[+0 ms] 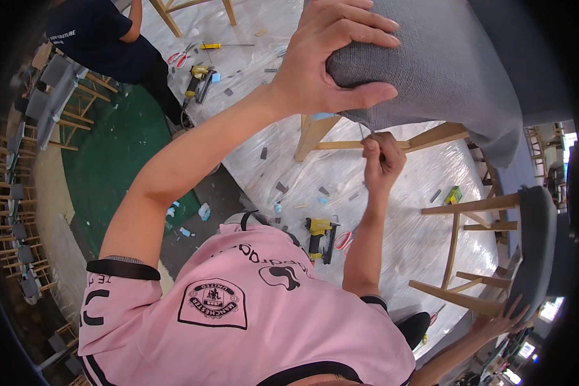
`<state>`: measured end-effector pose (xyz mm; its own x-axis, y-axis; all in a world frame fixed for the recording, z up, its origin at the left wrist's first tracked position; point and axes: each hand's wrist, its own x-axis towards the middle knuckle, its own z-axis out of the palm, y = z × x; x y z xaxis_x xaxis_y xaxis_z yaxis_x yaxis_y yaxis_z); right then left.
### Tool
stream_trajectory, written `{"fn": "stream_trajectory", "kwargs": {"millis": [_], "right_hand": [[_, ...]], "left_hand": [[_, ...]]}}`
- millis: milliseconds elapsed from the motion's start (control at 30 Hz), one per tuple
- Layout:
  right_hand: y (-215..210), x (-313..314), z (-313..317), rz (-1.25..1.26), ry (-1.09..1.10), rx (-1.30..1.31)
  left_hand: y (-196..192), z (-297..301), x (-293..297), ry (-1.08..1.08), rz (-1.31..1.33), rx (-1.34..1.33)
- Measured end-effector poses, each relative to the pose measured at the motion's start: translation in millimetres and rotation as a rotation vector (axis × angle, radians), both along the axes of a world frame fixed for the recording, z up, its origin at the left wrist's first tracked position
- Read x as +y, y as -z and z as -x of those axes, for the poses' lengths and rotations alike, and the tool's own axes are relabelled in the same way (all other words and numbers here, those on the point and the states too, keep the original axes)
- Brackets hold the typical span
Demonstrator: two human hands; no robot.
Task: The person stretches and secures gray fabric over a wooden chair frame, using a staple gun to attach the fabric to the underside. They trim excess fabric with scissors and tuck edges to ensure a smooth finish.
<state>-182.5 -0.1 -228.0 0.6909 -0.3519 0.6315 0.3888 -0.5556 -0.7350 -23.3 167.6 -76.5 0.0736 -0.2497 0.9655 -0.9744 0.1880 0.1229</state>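
A wooden chair point(313, 136) with pale legs carries a grey upholstered seat point(424, 67) at the top. My left hand point(328, 64) clasps the rounded corner of this seat, fingers over its top and thumb along its side. Just below that corner, my right hand point(384, 156) is closed in a pinch on the lower edge of the grey fabric point(368, 122). The fabric is drawn down to a narrow point at those fingertips. Exactly how the fingers grip it is partly hidden.
Plastic film covers the worktable point(289, 167). On it lie a yellow staple gun point(318, 238), red-handled scissors point(343, 241), another staple gun point(196, 83) and a yellow-handled screwdriver point(212, 46). A second person's hand point(505, 321) touches another chair point(537, 257). Another person point(103, 38) stands upper left.
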Motion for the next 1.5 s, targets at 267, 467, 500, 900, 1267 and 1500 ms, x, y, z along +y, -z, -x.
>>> {"fn": "stream_trajectory", "kwargs": {"millis": [267,467,500,900,1267,1500], "right_hand": [[16.5,37.4,-21.3,-0.25,-0.12,-0.118],[12.7,14.9,-8.3,-0.063,-0.014,-0.061],[8.4,13.4,-6.1,-0.044,-0.001,-0.051],[12.7,12.2,-26.9,-0.133,-0.119,-0.129],[29.1,44.6,-17.5,-0.367,-0.161,-0.017],[171.0,32.7,100.4,-0.458,0.184,0.352]], "left_hand": [[-0.5,-1.1,-1.7,0.031,-0.002,0.04],[1.3,-2.9,-3.8,0.037,0.016,0.045],[1.6,-0.3,-3.8,0.032,0.006,0.059],[-2.3,-2.3,-5.5,0.035,0.029,0.036],[-0.9,-2.3,-6.0,0.009,-0.006,0.036],[3.7,-8.0,-8.5,-0.019,0.039,0.01]]}}
